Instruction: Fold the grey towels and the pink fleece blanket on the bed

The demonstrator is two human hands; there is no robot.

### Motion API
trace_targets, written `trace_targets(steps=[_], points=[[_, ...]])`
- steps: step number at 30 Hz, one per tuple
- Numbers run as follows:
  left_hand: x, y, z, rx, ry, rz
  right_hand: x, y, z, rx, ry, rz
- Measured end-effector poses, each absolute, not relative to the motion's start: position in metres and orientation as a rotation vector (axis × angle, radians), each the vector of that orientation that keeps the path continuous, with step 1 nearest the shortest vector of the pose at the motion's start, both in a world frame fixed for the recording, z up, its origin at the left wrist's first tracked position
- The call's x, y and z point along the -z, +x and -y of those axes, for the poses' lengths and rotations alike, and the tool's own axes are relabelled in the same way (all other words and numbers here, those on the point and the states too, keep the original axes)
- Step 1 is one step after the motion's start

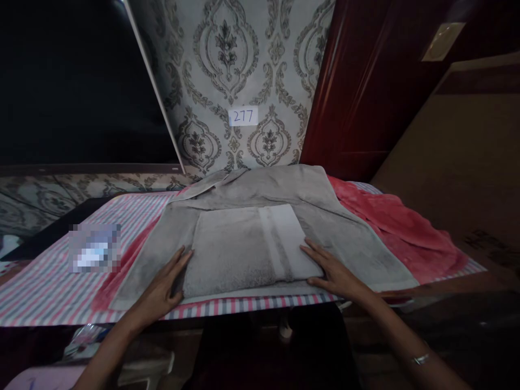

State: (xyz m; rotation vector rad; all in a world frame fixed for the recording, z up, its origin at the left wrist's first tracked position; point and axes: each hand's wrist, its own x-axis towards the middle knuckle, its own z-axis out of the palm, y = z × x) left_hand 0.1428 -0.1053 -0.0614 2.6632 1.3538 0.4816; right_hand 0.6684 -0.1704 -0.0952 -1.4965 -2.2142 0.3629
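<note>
A grey towel (233, 244), folded into a thick rectangle with pale bands near its right end, lies flat in front of me. Beneath it a larger grey towel (353, 244) is spread out, reaching back to the wall. My left hand (168, 281) rests at the folded towel's left edge, fingers stretched out and thumb apart. At the right edge my right hand (331, 268) lies with its fingers spread, fingertips touching the pale end. Neither hand grips the cloth.
A red plush cloth (402, 233) shows from under the towels at both sides. Striped cloth (52, 281) covers the table. A blurred-out object (95, 248) lies at left, below a large dark screen (77, 81). A cardboard box (459, 146) stands at right.
</note>
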Motion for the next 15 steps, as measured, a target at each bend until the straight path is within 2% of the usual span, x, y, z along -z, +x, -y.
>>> trace_targets(steps=[5,9,15], points=[[0.058,0.142,0.105,-0.406,2.699,-1.304,0.088,0.655,0.177,-0.275,-1.488,2.209],[0.061,0.143,0.106,-0.404,2.688,-1.308,0.089,0.650,0.176,-0.087,-1.461,2.231],[0.059,0.151,0.116,-0.497,2.704,-1.326,0.092,0.652,0.172,0.085,-1.377,2.316]])
